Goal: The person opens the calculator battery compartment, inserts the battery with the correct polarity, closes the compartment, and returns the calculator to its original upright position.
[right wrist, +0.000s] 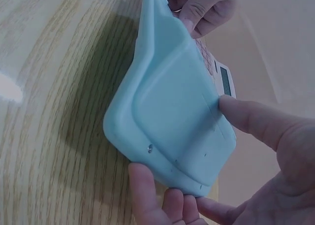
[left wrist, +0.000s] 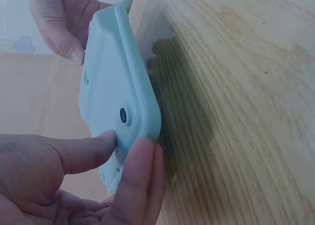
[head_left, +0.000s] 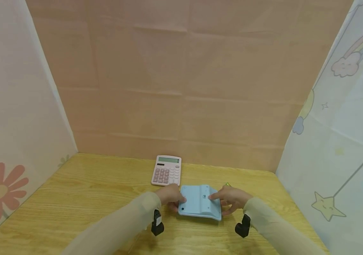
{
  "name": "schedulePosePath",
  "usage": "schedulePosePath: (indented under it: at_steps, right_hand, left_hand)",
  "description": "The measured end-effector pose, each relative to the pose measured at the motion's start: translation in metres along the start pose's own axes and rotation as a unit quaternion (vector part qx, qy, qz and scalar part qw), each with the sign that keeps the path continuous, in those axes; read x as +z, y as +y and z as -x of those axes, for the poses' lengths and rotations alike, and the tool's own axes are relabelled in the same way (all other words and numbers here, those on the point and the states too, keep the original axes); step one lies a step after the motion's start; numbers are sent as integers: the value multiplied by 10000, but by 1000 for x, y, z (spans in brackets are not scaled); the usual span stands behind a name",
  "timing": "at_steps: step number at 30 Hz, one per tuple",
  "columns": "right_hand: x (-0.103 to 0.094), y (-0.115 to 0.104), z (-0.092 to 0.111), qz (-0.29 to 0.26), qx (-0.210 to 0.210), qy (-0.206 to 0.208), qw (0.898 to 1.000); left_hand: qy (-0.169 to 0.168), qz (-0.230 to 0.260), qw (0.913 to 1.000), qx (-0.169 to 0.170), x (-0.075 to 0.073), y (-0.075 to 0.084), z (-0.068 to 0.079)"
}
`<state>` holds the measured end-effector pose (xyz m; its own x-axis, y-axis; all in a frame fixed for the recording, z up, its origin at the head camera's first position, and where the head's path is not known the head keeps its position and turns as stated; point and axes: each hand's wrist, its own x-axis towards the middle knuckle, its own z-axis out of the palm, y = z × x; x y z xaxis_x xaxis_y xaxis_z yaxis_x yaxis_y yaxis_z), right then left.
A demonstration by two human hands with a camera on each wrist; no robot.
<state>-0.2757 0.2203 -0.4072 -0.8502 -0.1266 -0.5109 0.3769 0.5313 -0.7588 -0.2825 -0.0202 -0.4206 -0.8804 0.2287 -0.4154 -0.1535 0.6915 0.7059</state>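
A light blue calculator [head_left: 195, 200] is held back side up over the table in front of me, its keys hidden underneath. Its back shows a raised housing and a dark round foot [left wrist: 123, 115] near one corner. My left hand [head_left: 169, 194] grips the left edge, thumb on the back and fingers beneath. On the opposite edge my right hand [head_left: 233, 197] holds it, with one digit pressed on the raised part and fingers along the rim. In both wrist views the calculator tilts, and its shadow falls on the wood.
A pink calculator [head_left: 167, 170] with its display up lies behind the blue one, near the back wall [head_left: 181, 88]. Just beyond my right hand a small green thing [head_left: 228, 184] peeks out. Patterned side walls flank the wooden table [head_left: 105, 187].
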Motion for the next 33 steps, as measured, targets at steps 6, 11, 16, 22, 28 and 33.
schedulePosePath:
  at_steps: [6, 11, 16, 22, 28, 33]
  right_hand:
    - [3, -1, -2, -5, 10, 74, 10000]
    - [4, 0, -3, -134, 55, 124, 9998]
    - [4, 0, -4, -154, 58, 128, 9998]
    - [2, 0, -2, -171, 10, 161, 9997]
    - [-3, 0, 3, -170, -44, 136, 9998]
    - [-5, 1, 6, -92, -104, 120, 9998]
  left_hand:
    - [-10, -63, 10000, 5, 0, -3, -2]
    - [19, -147, 9999, -70, 0, -2, -2]
    - [57, -205, 9998, 13, -1, 0, 1]
    - [3, -17, 9999, 120, 1, 3, 7]
    - [-72, -23, 9999, 90, 3, 8, 13]
    - [-145, -34, 9999, 65, 4, 11, 14]
